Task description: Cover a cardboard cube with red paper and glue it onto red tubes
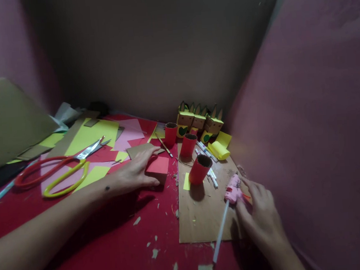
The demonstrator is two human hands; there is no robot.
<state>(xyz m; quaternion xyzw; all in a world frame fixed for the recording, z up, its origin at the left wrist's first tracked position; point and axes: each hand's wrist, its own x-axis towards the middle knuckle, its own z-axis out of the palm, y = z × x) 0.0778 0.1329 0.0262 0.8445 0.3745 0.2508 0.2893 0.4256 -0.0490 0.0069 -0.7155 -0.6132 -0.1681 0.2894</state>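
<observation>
My left hand (135, 171) curves around a small red-topped cardboard box (158, 165), with thumb in front and fingers behind. A pink hot glue gun (233, 189) is at my right hand (262, 213), whose fingers and thumb close around its handle; a long glue stick (221, 233) trails from its back. Between the hands, a red cardboard tube (200, 170) stands on a flat cardboard sheet (204, 219). Two more red tubes, a middle one (188, 146) and a far one (170, 135), stand behind it.
Large scissors (63, 168) lie on coloured paper sheets (98, 134) at left. A pencil (164, 145), white markers (212, 176) and rolled yellow paper (219, 150) lie near the tubes. Decorated cardboard figures (200, 121) stand at the back. Walls enclose the back and right; scraps litter the red surface.
</observation>
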